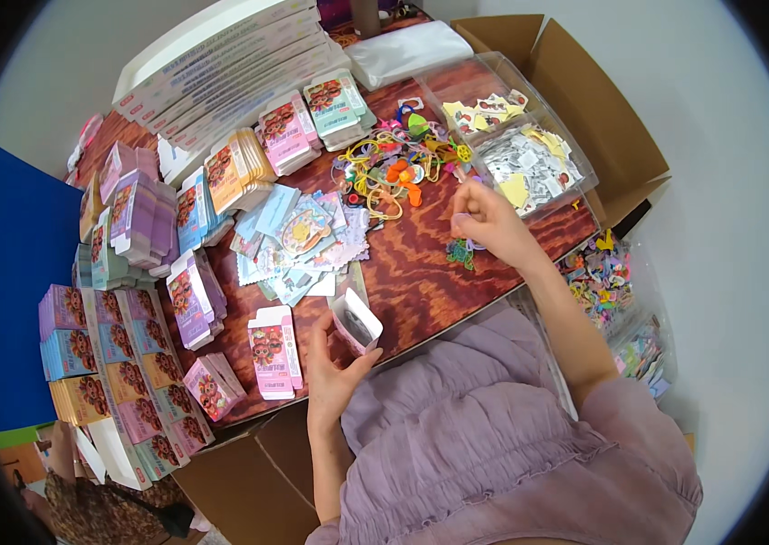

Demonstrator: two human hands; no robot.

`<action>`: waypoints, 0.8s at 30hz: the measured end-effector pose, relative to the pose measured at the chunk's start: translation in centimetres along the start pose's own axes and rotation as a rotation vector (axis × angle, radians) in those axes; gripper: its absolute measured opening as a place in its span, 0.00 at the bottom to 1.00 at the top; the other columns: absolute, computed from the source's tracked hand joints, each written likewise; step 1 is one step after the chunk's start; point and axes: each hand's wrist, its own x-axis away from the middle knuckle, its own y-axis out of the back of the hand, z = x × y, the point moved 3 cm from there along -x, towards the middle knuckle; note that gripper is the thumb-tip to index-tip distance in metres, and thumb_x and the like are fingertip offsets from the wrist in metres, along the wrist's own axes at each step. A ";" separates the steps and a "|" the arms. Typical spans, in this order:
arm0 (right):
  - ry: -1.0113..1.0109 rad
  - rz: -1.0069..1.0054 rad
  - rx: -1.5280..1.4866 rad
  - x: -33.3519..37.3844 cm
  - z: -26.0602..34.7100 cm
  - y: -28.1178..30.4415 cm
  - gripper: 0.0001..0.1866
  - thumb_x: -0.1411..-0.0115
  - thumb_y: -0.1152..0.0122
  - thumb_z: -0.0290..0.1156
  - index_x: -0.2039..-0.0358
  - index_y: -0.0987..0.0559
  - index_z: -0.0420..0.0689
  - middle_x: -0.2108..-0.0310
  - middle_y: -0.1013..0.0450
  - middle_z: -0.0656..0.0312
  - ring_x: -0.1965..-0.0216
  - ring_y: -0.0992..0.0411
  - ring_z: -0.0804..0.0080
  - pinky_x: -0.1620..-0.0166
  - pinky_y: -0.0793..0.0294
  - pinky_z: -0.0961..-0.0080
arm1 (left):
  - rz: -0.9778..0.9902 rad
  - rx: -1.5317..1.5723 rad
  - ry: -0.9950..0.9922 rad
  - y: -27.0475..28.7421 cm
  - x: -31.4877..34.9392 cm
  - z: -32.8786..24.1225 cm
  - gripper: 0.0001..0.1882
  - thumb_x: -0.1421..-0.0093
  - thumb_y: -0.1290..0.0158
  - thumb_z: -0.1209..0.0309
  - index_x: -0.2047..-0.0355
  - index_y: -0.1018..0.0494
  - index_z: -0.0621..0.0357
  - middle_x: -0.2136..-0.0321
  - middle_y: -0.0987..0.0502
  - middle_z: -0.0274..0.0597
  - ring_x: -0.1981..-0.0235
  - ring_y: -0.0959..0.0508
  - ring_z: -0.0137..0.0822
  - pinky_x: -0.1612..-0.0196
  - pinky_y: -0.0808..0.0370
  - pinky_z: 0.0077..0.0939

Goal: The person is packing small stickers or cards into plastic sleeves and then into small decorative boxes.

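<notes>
My left hand [332, 374] grips a small open carton [345, 334] at the table's near edge, its open end facing up and something dark inside. My right hand [495, 222] hovers over the right side of the table, thumb and fingers pinched together; whatever they hold, if anything, is hidden. Just below it lies a little heap of green and purple trinkets [463, 254]. Beyond is a larger pile of colourful hair ties and charms [394, 168]. Left of that, pastel printed cards [301, 238] are spread in a loose heap. A flattened pink carton [275, 352] lies beside my left hand.
Stacks of flat cartons [239, 171] line the table's far left. Display trays of filled cartons [130, 363] stand at the left edge. A clear divided bin [584, 173] holds stickers. Behind it is a cardboard box [598, 100]. Bags of trinkets [598, 277] hang low right. Another person [121, 513] is at lower left.
</notes>
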 end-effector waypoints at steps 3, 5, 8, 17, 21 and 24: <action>-0.083 -0.006 0.413 1.2 0.4 0.4 0.05 0.39 0.42 0.25 0.65 0.30 0.42 0.70 0.23 0.59 0.68 0.25 0.74 0.64 0.27 0.76 | 0.013 -0.049 -0.003 -0.3 -0.3 0.1 0.41 0.51 0.34 0.80 0.39 0.42 0.61 0.53 0.26 0.45 0.54 0.23 0.32 0.51 0.23 0.28; 0.019 0.022 0.964 1.9 -0.2 0.2 0.08 0.40 0.39 0.29 0.62 0.27 0.43 0.74 0.24 0.56 0.72 0.26 0.67 0.66 0.29 0.72 | 0.016 -0.207 -0.109 -0.5 -0.6 0.3 0.40 0.52 0.32 0.79 0.40 0.40 0.63 0.53 0.27 0.44 0.53 0.23 0.32 0.52 0.24 0.26; -0.067 0.031 1.141 2.2 -0.5 -0.9 0.09 0.42 0.37 0.34 0.63 0.23 0.46 0.69 0.22 0.51 0.64 0.24 0.50 0.61 0.27 0.59 | 0.054 -0.034 0.010 -1.7 -0.4 -0.5 0.40 0.53 0.31 0.78 0.41 0.38 0.65 0.52 0.29 0.42 0.52 0.25 0.32 0.51 0.25 0.26; -0.289 -0.035 0.076 1.2 0.9 0.3 0.05 0.38 0.38 0.28 0.68 0.23 0.42 0.81 0.30 0.73 0.84 0.36 0.88 0.82 0.42 0.88 | 0.015 -0.300 -0.073 -1.9 -0.5 0.0 0.39 0.53 0.31 0.76 0.41 0.37 0.64 0.51 0.30 0.45 0.50 0.25 0.36 0.50 0.25 0.30; -0.435 0.011 -0.556 1.9 0.8 -0.5 0.04 0.39 0.38 0.27 0.67 0.24 0.43 0.81 0.31 0.71 0.86 0.40 0.90 0.85 0.49 0.90 | 0.002 -0.355 -0.099 -2.9 -0.5 -1.1 0.39 0.54 0.30 0.74 0.42 0.36 0.63 0.52 0.29 0.47 0.52 0.24 0.41 0.50 0.26 0.32; -0.408 0.103 -0.419 2.5 1.8 -2.9 0.04 0.39 0.38 0.27 0.66 0.25 0.43 0.80 0.30 0.70 0.86 0.40 0.91 0.85 0.50 0.90 | -0.021 -0.526 -0.212 -3.6 -0.9 -1.8 0.38 0.54 0.30 0.71 0.44 0.35 0.62 0.53 0.28 0.49 0.52 0.25 0.46 0.50 0.26 0.36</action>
